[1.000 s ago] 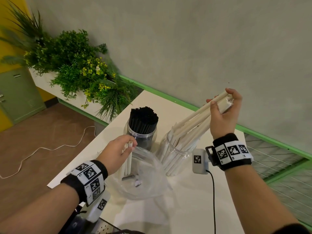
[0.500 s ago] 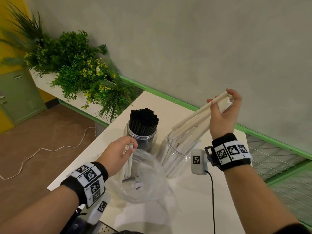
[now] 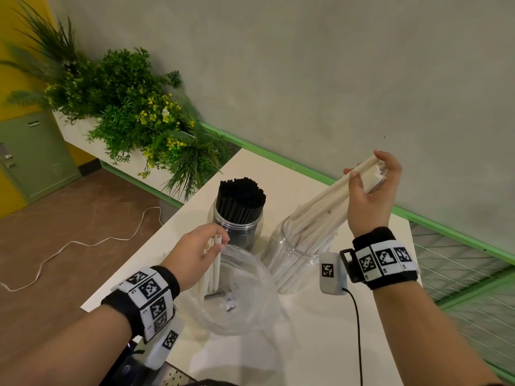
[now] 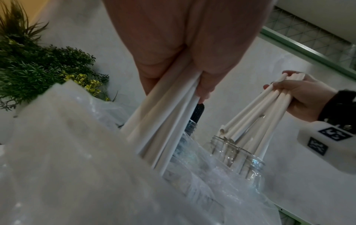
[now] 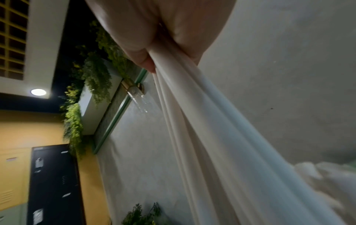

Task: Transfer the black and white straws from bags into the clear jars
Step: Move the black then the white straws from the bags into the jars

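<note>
Two clear jars stand on the white table (image 3: 306, 344). The left jar (image 3: 238, 232) is packed with black straws (image 3: 241, 196). The right jar (image 3: 292, 263) holds white straws (image 3: 315, 218) leaning up to the right. My right hand (image 3: 367, 190) grips the top ends of that leaning bundle (image 4: 269, 106), seen close as white tubes (image 5: 202, 121) in the right wrist view. My left hand (image 3: 200, 252) holds a few white straws (image 3: 216, 263) upright in the mouth of a clear plastic bag (image 3: 245, 296); these straws (image 4: 163, 121) run down into the bag (image 4: 77, 167).
A planter of green foliage (image 3: 133, 115) stands beyond the table's far left corner. A grey wall with a green strip (image 3: 306, 168) runs behind. A white cable (image 3: 83, 243) lies on the brown floor at left. A black cable (image 3: 358, 330) trails from my right wrist.
My left hand has lifted its few white straws slightly higher within the bag mouth. The right hand and its bundle have barely moved.
</note>
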The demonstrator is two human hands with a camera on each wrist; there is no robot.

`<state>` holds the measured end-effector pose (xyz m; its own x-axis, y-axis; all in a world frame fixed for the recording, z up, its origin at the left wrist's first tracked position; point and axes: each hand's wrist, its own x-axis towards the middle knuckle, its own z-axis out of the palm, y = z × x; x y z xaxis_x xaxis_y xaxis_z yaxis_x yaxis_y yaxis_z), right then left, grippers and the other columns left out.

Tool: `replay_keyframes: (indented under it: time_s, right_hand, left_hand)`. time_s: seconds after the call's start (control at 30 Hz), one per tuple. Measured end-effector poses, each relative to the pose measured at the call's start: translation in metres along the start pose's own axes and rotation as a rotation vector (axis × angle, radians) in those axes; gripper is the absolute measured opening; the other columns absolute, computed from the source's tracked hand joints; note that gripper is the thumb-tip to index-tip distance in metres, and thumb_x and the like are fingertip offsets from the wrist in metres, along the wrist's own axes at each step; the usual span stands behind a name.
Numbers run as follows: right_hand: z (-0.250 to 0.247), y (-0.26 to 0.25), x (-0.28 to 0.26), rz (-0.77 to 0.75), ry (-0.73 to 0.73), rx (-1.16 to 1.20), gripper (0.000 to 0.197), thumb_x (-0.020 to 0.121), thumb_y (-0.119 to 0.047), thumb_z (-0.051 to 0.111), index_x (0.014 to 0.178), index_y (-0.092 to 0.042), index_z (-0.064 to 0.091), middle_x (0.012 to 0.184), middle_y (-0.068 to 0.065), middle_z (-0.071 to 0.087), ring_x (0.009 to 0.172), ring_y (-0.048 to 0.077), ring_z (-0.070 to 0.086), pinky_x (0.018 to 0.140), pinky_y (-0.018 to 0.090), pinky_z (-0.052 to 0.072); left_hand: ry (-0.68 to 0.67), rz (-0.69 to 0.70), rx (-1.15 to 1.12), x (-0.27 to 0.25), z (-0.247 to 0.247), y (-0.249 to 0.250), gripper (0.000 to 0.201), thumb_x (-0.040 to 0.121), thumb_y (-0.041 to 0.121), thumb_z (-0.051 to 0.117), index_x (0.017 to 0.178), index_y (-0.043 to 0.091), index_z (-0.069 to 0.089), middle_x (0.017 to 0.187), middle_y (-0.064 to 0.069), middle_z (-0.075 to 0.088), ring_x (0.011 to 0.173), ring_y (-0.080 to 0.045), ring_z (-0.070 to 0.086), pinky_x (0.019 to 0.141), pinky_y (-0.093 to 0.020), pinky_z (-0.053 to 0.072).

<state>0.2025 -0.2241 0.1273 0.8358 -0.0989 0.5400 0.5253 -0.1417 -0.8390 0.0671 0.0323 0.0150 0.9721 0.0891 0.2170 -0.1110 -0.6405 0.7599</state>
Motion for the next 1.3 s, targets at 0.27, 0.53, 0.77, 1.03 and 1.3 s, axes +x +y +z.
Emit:
replay_keyframes:
  time_s: [0.27,0.53,0.77,1.03,1.3]
  right_hand:
    - [0.023,0.016,-0.023,-0.037,-0.193,-0.065,0.048,0.094,0.000,0.049,0.114,-0.043,0.042,0.121,0.019,0.053,0.096,0.005,0.067,0.076,0.017,0.050]
    - [0.017,0.039,-0.026,0.016,-0.146,-0.089,0.049,0.092,-0.004,0.055,0.106,-0.050,0.045,0.113,0.010,0.059,0.087,-0.003,0.064,0.074,0.010,0.046]
    - [-0.001,0.059,-0.031,0.089,-0.312,-0.254,0.028,0.090,-0.015,0.065,0.108,-0.032,0.054,0.119,-0.004,0.055,0.100,-0.004,0.059,0.087,0.017,0.049]
    - [-0.021,0.067,-0.038,0.102,-0.327,-0.285,0.048,0.091,-0.016,0.063,0.132,-0.025,0.038,0.130,-0.007,0.047,0.107,0.005,0.057,0.085,0.018,0.048]
    - [-0.023,0.082,-0.058,0.034,-0.403,-0.479,0.040,0.100,-0.002,0.034,0.135,-0.015,0.047,0.134,-0.004,0.047,0.120,0.007,0.044,0.094,-0.003,0.026]
  left_hand:
    - [-0.002,0.024,-0.009,0.000,0.003,0.002,0.018,0.094,0.015,0.053,0.094,0.033,0.054,0.096,0.017,0.059,0.093,0.003,0.054,0.074,-0.007,0.037]
    - [0.000,0.003,-0.006,0.000,0.002,0.000,0.017,0.094,0.017,0.054,0.094,0.034,0.054,0.097,0.019,0.058,0.094,0.005,0.053,0.073,-0.006,0.036]
    - [0.003,0.018,0.003,0.002,0.003,0.000,0.016,0.094,0.018,0.054,0.094,0.034,0.054,0.097,0.020,0.058,0.095,0.006,0.052,0.073,-0.004,0.035]
    - [0.004,0.018,0.009,0.004,0.004,0.000,0.013,0.094,0.017,0.054,0.096,0.029,0.057,0.097,0.019,0.058,0.093,0.004,0.054,0.074,-0.005,0.036]
    - [-0.011,0.026,0.015,0.006,0.006,0.000,0.014,0.094,0.017,0.054,0.097,0.030,0.056,0.097,0.020,0.058,0.095,0.005,0.053,0.075,-0.003,0.036]
